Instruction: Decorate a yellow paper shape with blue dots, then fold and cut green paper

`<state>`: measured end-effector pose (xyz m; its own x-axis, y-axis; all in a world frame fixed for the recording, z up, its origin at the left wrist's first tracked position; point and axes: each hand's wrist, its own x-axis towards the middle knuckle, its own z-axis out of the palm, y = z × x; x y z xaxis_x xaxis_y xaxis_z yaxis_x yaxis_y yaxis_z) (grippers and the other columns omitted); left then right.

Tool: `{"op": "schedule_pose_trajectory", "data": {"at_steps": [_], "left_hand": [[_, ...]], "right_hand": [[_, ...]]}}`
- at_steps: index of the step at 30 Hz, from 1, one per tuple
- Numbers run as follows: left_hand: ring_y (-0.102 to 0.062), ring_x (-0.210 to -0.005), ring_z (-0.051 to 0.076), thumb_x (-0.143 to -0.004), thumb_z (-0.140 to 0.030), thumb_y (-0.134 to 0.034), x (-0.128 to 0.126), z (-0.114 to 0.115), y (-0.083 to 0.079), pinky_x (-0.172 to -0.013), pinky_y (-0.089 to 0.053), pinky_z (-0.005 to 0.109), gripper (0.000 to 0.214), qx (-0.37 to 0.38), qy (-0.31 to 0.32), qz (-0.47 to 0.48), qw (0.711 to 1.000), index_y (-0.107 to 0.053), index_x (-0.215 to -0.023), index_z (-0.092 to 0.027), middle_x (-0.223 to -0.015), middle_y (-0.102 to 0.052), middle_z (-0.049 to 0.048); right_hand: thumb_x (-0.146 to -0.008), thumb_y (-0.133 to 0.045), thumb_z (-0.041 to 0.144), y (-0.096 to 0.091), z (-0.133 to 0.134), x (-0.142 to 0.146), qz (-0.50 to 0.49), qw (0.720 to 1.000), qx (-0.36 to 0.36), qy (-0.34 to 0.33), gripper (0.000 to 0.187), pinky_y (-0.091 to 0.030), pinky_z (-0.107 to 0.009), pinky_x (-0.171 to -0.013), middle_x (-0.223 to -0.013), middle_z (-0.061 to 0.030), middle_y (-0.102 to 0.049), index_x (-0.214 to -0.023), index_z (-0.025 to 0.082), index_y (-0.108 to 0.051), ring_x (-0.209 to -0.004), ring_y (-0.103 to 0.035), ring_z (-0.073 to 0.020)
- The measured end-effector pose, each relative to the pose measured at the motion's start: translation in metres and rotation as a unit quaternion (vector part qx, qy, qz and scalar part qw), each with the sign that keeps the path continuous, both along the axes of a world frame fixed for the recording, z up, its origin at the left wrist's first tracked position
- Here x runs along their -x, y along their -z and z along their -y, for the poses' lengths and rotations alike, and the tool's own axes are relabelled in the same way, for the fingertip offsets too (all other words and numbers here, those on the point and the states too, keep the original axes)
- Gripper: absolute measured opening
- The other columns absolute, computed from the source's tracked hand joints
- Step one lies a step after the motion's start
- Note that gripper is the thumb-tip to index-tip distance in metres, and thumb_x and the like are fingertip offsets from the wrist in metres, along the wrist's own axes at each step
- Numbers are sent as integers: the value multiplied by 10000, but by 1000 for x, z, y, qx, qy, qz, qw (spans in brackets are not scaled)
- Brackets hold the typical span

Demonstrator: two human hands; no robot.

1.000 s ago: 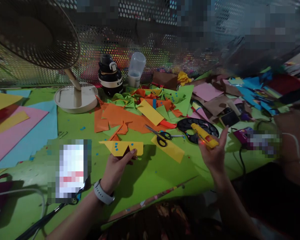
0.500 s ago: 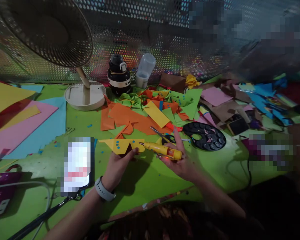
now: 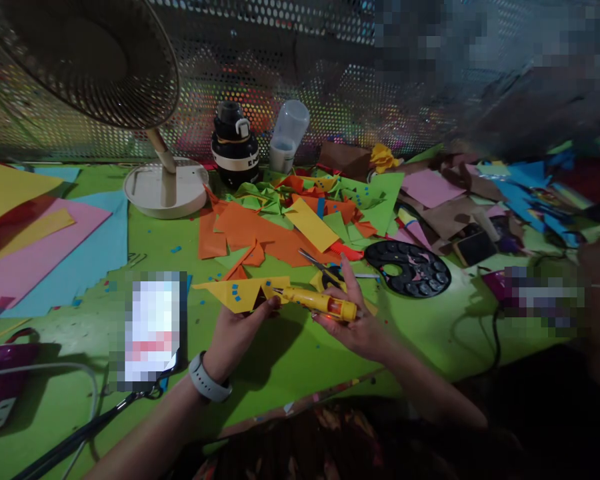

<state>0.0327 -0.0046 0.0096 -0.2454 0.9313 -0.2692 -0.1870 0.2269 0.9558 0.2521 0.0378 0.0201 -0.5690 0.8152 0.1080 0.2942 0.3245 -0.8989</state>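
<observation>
My left hand [image 3: 243, 331] pinches a folded yellow paper piece [image 3: 220, 293] with small blue squares stuck on it, thumb over its lower edge. In my right hand [image 3: 353, 327] is a yellow hot glue gun [image 3: 315, 301], its fingers wrapped round it and the index finger stretched forward. A small red light glows on the glue gun. Its metal tip points left and sits at the right part of the paper; whether it touches, I cannot tell. Scissors [image 3: 335, 275] lie just behind the glue gun, partly covered by my right hand.
Orange paper [image 3: 250, 230] and green scraps are heaped behind my hands. A black palette [image 3: 407, 268] lies to the right. Leftward are a phone [image 3: 153, 327], a purple power strip [image 3: 7, 380] with cables, and a fan [image 3: 165, 193]. A black bottle [image 3: 235, 150] stands at the back.
The glue gun has shifted slightly left, bringing its tip over the yellow paper. The whole view has moved a little; both hands keep their hold.
</observation>
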Motion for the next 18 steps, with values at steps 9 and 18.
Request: {"op": "schedule_pose_trajectory", "data": {"at_steps": [9, 18], "left_hand": [[-692, -695, 186, -718, -334, -774, 2, 1, 4, -672, -595, 309, 195, -22, 10, -32, 999, -705, -784, -164, -765, -730, 64], [-688, -700, 177, -739, -324, -763, 3, 2, 5, -673, -585, 304, 172, -37, 23, -56, 997, -707, -789, -169, -775, -732, 58]], "right_hand": [[-922, -549, 357, 2, 0, -1, 3, 1000, -1, -3, 934, -548, -252, -609, -952, -21, -580, -1538, 294, 150, -697, -576, -143], [-923, -551, 334, 3, 0, -2, 3, 1000, 2, 3, 916, -546, -242, -621, -924, -23, -588, -1543, 279, 121, -691, -584, -133]]}}
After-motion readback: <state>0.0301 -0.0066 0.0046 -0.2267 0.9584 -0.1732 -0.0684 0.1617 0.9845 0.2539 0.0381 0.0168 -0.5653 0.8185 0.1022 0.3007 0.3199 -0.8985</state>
